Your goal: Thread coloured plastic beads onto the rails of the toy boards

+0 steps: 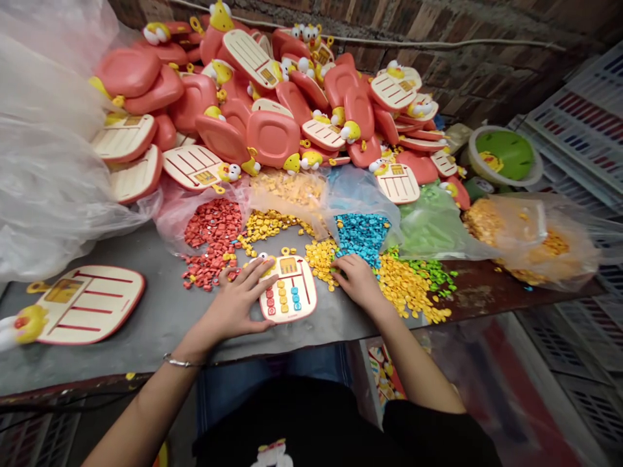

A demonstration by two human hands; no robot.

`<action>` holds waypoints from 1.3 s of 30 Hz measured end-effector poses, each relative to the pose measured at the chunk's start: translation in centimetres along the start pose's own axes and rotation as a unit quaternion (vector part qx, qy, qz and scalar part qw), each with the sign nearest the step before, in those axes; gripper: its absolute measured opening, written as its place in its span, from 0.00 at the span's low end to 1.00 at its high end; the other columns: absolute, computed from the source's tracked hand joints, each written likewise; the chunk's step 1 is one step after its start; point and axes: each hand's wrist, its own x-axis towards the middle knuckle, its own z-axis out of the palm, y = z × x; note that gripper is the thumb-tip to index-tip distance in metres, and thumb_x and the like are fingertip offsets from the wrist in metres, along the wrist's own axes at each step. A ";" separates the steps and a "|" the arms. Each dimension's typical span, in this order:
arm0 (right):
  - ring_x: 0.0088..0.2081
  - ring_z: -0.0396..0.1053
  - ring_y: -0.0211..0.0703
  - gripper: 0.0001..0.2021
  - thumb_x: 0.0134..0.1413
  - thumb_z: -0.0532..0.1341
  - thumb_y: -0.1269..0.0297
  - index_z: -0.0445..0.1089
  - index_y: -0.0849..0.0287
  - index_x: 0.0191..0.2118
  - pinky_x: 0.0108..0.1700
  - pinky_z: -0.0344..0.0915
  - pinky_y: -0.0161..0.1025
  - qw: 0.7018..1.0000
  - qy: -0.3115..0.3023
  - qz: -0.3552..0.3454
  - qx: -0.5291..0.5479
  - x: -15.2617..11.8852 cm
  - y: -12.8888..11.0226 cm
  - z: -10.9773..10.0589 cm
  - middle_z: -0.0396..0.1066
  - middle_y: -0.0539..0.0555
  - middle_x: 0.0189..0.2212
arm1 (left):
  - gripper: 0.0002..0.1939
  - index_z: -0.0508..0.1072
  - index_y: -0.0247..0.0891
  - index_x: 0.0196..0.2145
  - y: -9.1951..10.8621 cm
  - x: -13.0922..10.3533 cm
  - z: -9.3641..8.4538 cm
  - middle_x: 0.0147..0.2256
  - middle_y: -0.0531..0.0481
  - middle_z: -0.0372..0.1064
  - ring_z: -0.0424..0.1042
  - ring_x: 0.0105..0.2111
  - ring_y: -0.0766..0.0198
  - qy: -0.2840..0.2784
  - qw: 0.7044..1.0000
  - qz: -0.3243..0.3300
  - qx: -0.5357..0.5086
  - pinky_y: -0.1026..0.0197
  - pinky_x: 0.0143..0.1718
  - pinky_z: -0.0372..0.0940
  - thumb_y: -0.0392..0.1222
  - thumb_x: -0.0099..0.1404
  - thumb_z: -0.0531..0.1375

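In front of me on the table lies a cream toy board (306, 285) with a duck head and slots, rows of red, yellow and blue pieces set in them. My left hand (238, 295) holds its left side, fingers over the top part and thumb along the lower edge. My right hand (357, 280) is closed, fingertips down at a small pile of yellow pieces (318, 256) to the board's right; what is between them is hidden. Just beyond that hand are blue pieces (363, 235). More yellow pieces (406, 285) spread to its right.
Another toy board (92, 305) lies at the left. Red pieces (209, 240) and green pieces (438, 275) spill from plastic bags. A heap of red-backed toy boards (272, 136) leans by the brick wall (438, 39). A tub with a green inside (506, 155) and crates (579, 117) stand right.
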 end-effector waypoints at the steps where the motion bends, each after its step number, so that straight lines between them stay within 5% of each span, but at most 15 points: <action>1: 0.41 0.68 0.52 0.02 0.58 0.61 0.70 0.71 0.57 0.37 0.43 0.64 0.46 1.000 0.013 0.000 0.008 0.0 -0.1 0.0 0.74 0.57 0.36 | 0.39 0.59 0.48 0.65 0.0 0.0 0.0 0.69 0.43 0.44 0.48 0.66 0.42 -0.001 1.000 0.001 0.000 0.41 0.59 0.35 0.59 0.58 0.59; 6: 0.37 0.69 0.47 0.02 0.60 0.59 0.68 0.69 0.56 0.38 0.40 0.67 0.43 0.985 0.094 0.008 0.146 0.4 -1.8 -0.5 0.71 0.55 0.34 | 0.40 0.60 0.47 0.64 0.0 0.0 -0.1 0.68 0.42 0.46 0.49 0.66 0.39 0.000 1.000 0.001 -0.006 0.40 0.59 0.36 0.60 0.57 0.60; 12: 0.36 0.69 0.42 0.03 0.59 0.61 0.64 0.69 0.57 0.36 0.36 0.68 0.39 0.959 0.063 -0.006 0.275 3.5 -3.8 1.2 0.70 0.54 0.37 | 0.39 0.60 0.46 0.64 0.1 0.0 -0.2 0.69 0.42 0.43 0.48 0.66 0.42 -0.005 1.000 0.005 0.010 0.41 0.59 0.36 0.60 0.58 0.60; 18: 0.41 0.65 0.47 0.02 0.57 0.64 0.68 0.71 0.58 0.34 0.45 0.62 0.44 0.988 0.048 -0.039 0.142 5.7 -4.4 2.9 0.71 0.55 0.35 | 0.38 0.60 0.47 0.64 0.1 0.0 -0.1 0.69 0.43 0.44 0.49 0.66 0.43 0.009 1.000 0.008 0.003 0.41 0.59 0.35 0.59 0.59 0.59; 24: 0.40 0.65 0.45 0.05 0.56 0.65 0.66 0.71 0.58 0.29 0.44 0.61 0.42 0.986 -0.038 -0.094 0.128 3.4 -3.3 0.3 0.69 0.53 0.33 | 0.37 0.61 0.48 0.64 -0.1 0.1 0.1 0.68 0.44 0.46 0.51 0.65 0.43 0.019 1.000 0.005 -0.014 0.41 0.60 0.34 0.61 0.59 0.59; 29: 0.41 0.66 0.48 0.06 0.60 0.58 0.73 0.72 0.58 0.36 0.44 0.62 0.42 0.997 0.070 0.010 0.033 2.4 0.0 -0.9 0.70 0.56 0.36 | 0.37 0.61 0.47 0.63 -0.1 0.1 0.0 0.68 0.43 0.46 0.50 0.65 0.42 0.016 1.000 0.004 -0.016 0.42 0.59 0.34 0.61 0.59 0.59; 35: 0.41 0.65 0.53 0.08 0.56 0.58 0.76 0.72 0.61 0.39 0.41 0.61 0.43 0.981 -0.008 0.051 -0.188 2.8 0.5 -0.2 0.71 0.61 0.36 | 0.38 0.61 0.46 0.64 0.0 0.1 0.0 0.68 0.42 0.45 0.49 0.66 0.43 0.015 1.000 0.009 -0.001 0.42 0.59 0.35 0.60 0.59 0.59; 39: 0.40 0.66 0.52 0.09 0.57 0.56 0.75 0.72 0.61 0.40 0.41 0.62 0.44 0.988 0.035 0.045 -0.145 2.7 -0.2 -0.3 0.71 0.61 0.36 | 0.38 0.61 0.47 0.64 0.1 0.0 -0.1 0.69 0.44 0.45 0.49 0.66 0.42 0.010 1.000 0.003 -0.008 0.41 0.59 0.36 0.61 0.58 0.59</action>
